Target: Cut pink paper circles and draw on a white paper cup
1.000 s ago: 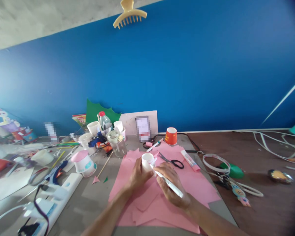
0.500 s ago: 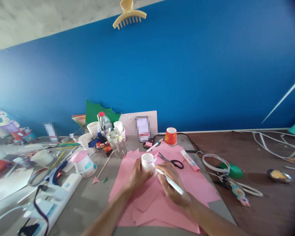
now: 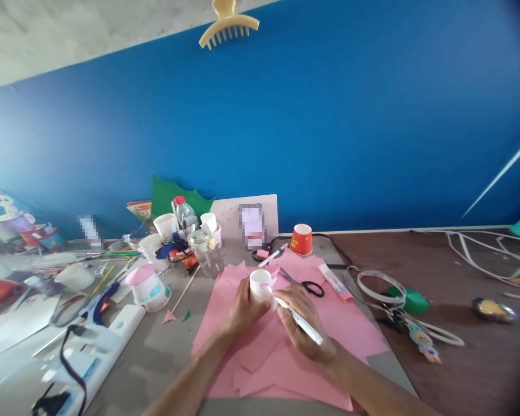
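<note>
A white paper cup [image 3: 260, 289] with pink marks near its rim stands upright over the pink paper [image 3: 264, 352]. My left hand [image 3: 245, 309] is wrapped around the cup's left side and front. In my right hand [image 3: 305, 320] is a white marker pen [image 3: 301, 320], gripped like a pencil. The pen's tip meets the cup's right side just below the rim; the exact contact is too small to make out. Just beyond my right hand lie black-handled scissors [image 3: 305, 284]. A pink and white glue stick [image 3: 335, 283] rests to their right.
An orange-red paper cup [image 3: 302, 240] stands behind the pink sheets. To the left are a glass jar [image 3: 205, 254], a white cup with a pink top [image 3: 147, 289] and a power strip [image 3: 108, 349]. Cables [image 3: 381, 289] and a green object [image 3: 416, 300] lie at right.
Hands, cup and pen hold nearly the same position. The pen tip has shifted very slightly at the cup's rim, and the view has moved a little.
</note>
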Demonstrator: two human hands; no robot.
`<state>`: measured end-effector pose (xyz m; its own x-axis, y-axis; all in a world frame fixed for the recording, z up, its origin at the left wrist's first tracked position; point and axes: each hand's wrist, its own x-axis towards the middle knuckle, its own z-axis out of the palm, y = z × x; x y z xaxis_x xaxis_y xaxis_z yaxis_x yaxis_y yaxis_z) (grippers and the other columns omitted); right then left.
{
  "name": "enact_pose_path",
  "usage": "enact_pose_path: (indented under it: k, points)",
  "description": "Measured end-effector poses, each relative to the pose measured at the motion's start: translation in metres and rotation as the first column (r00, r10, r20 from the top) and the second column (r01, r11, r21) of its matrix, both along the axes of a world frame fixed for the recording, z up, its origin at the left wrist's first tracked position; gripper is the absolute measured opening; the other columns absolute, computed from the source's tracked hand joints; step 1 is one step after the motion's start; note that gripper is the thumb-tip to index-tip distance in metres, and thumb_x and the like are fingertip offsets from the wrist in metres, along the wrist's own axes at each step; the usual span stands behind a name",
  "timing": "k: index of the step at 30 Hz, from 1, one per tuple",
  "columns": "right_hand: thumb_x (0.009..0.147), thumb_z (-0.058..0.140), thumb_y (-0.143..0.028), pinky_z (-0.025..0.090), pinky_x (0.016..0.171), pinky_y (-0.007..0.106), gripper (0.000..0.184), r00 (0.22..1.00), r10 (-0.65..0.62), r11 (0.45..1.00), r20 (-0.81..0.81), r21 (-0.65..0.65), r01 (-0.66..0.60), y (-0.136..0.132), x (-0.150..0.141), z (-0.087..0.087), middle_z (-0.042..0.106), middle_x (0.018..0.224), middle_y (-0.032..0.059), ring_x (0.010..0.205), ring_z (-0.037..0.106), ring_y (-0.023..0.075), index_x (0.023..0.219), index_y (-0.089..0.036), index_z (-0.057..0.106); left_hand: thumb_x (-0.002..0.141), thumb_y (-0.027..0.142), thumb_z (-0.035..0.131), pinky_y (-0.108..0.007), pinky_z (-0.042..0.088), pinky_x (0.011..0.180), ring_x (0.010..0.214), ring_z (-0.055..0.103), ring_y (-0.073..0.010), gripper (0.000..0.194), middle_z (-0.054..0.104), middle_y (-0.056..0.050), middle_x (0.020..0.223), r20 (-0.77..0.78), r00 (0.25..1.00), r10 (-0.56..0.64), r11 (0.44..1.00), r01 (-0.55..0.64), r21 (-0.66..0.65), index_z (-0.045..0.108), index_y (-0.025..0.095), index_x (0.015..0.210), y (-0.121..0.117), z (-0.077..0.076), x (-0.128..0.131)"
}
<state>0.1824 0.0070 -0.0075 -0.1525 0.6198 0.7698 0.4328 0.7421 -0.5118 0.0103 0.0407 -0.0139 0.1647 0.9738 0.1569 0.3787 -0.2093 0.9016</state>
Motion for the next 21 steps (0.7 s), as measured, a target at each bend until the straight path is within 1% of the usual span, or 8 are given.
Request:
enact_pose_path:
  k: [3, 5, 8, 12, 15, 17, 19, 21]
  points:
    - [0.09, 0.042, -0.017, 0.047, 0.074, 0.038, 0.023, 1.0, 0.017, 1.0, -0.001, -0.004, -0.017, -0.001, 0.001, 0.002, 0.066, 0.084, 0.005, 0.076, 0.058, 0.02, 0.104, -0.02, 0.06, 0.068, 0.03, 0.069, -0.04, 0.044, 0.091, 0.105, 0.056, -0.0272, 0.053, 0.061, -0.011, 0.112, 0.005, 1.0, -0.001, 1.0, 0.001, -0.02, 0.051, 0.016, 0.115, 0.0, 0.001, 0.0]
    - [0.091, 0.041, -0.019, 0.048, 0.074, 0.038, 0.023, 0.999, 0.012, 1.0, -0.042, -0.026, -0.013, -0.003, 0.001, 0.002, 0.065, 0.084, 0.0049, 0.077, 0.059, 0.02, 0.104, -0.02, 0.059, 0.068, 0.031, 0.069, -0.041, 0.044, 0.092, 0.107, 0.055, -0.028, 0.056, 0.06, -0.012, 0.116, 0.022, 1.0, -0.008, 1.0, 0.008, -0.026, 0.05, 0.015, 0.118, 0.0, 0.001, -0.001]
    - [0.094, 0.039, -0.024, 0.05, 0.073, 0.036, 0.026, 0.988, -0.042, 0.994, -0.15, -0.11, 0.025, -0.004, 0.002, -0.001, 0.064, 0.094, 0.0074, 0.08, 0.061, 0.0203, 0.115, -0.02, 0.055, 0.07, 0.031, 0.067, -0.043, 0.043, 0.095, 0.112, 0.054, -0.0291, 0.06, 0.057, -0.014, 0.122, 0.059, 0.998, -0.033, 0.999, 0.034, -0.02, 0.045, 0.015, 0.124, 0.001, 0.0, -0.002]
    - [0.097, 0.037, -0.028, 0.053, 0.071, 0.033, 0.031, 0.962, -0.09, 0.965, -0.257, -0.26, 0.021, 0.002, 0.001, -0.009, 0.065, 0.101, 0.0076, 0.073, 0.062, 0.018, 0.125, -0.021, 0.048, 0.073, 0.029, 0.064, -0.044, 0.041, 0.098, 0.115, 0.052, -0.0288, 0.058, 0.056, -0.013, 0.126, 0.076, 0.996, -0.053, 0.998, 0.054, -0.013, 0.043, 0.017, 0.126, 0.001, 0.002, -0.004]
    - [0.097, 0.038, -0.03, 0.053, 0.079, 0.035, 0.031, 0.968, -0.093, 0.949, -0.231, -0.315, 0.016, 0.005, -0.003, -0.013, 0.065, 0.103, 0.0097, 0.088, 0.064, 0.0214, 0.124, -0.019, 0.05, 0.077, 0.032, 0.061, -0.044, 0.042, 0.097, 0.115, 0.051, -0.0291, 0.053, 0.056, -0.013, 0.124, 0.087, 0.993, -0.084, 0.996, 0.086, -0.017, 0.045, 0.016, 0.124, -0.001, 0.006, -0.004]
    - [0.097, 0.039, -0.03, 0.053, 0.083, 0.037, 0.031, 0.982, -0.044, 0.95, -0.185, -0.311, -0.016, 0.004, -0.006, -0.013, 0.065, 0.106, 0.0115, 0.096, 0.063, 0.0231, 0.123, -0.018, 0.051, 0.079, 0.038, 0.06, -0.042, 0.043, 0.096, 0.114, 0.052, -0.0288, 0.051, 0.057, -0.013, 0.122, 0.094, 0.988, -0.123, 0.992, 0.126, -0.027, 0.045, 0.016, 0.123, -0.003, 0.008, -0.005]
    - [0.097, 0.038, -0.027, 0.054, 0.081, 0.036, 0.03, 0.988, 0.008, 0.955, -0.156, -0.291, -0.054, 0.001, -0.008, -0.012, 0.065, 0.106, 0.0125, 0.096, 0.063, 0.023, 0.123, -0.018, 0.05, 0.079, 0.042, 0.061, -0.041, 0.045, 0.093, 0.111, 0.054, -0.0277, 0.052, 0.058, -0.012, 0.119, 0.1, 0.984, -0.15, 0.986, 0.156, -0.052, 0.045, 0.017, 0.122, -0.004, 0.007, -0.005]
    - [0.096, 0.039, -0.025, 0.055, 0.08, 0.036, 0.03, 0.99, 0.039, 0.964, -0.136, -0.255, -0.073, -0.003, -0.011, -0.01, 0.065, 0.105, 0.0127, 0.095, 0.064, 0.0229, 0.124, -0.018, 0.049, 0.076, 0.043, 0.065, -0.039, 0.047, 0.09, 0.108, 0.054, -0.0271, 0.056, 0.058, -0.012, 0.117, 0.085, 0.989, -0.123, 0.99, 0.129, -0.065, 0.044, 0.016, 0.121, -0.004, 0.005, -0.004]
